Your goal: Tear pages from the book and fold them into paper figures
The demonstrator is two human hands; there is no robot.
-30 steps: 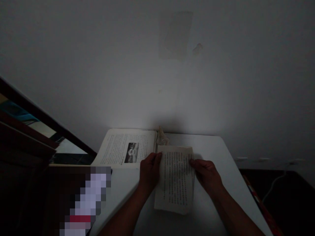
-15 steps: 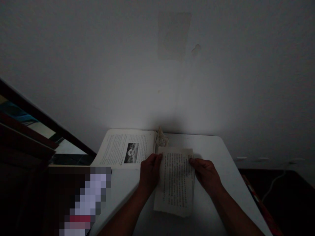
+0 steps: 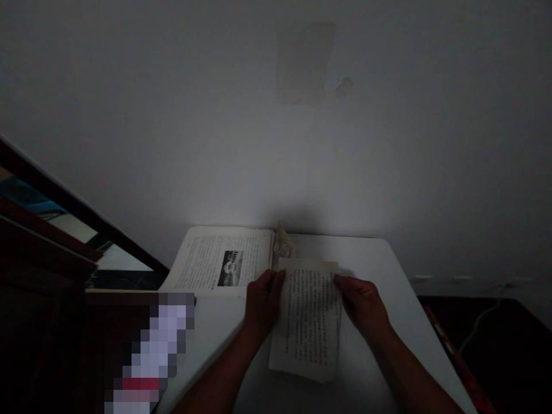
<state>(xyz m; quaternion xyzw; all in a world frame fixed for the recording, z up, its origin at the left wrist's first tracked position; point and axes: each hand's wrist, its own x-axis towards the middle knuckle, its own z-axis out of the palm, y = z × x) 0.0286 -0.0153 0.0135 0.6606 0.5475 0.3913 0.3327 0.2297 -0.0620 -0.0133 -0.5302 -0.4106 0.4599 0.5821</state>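
Observation:
A sheet of printed paper with a torn lower edge is held up over the white table. My left hand pinches its left edge near the top. On the opposite edge, the thumb and fingers of my right hand are closed on the paper. Beyond my left hand lies an open book with dense print and a dark picture. A small folded piece of printed paper stands at the book's right edge, just behind the sheet.
The white table backs onto a grey wall with a stained patch. Dark wooden furniture stands to the left, beside a pixelated area. On the right, a pale cable hangs over a dark surface.
My right hand has shifted very slightly at the sheet's right edge. Both hands keep their hold, and the book and folded paper have not moved.

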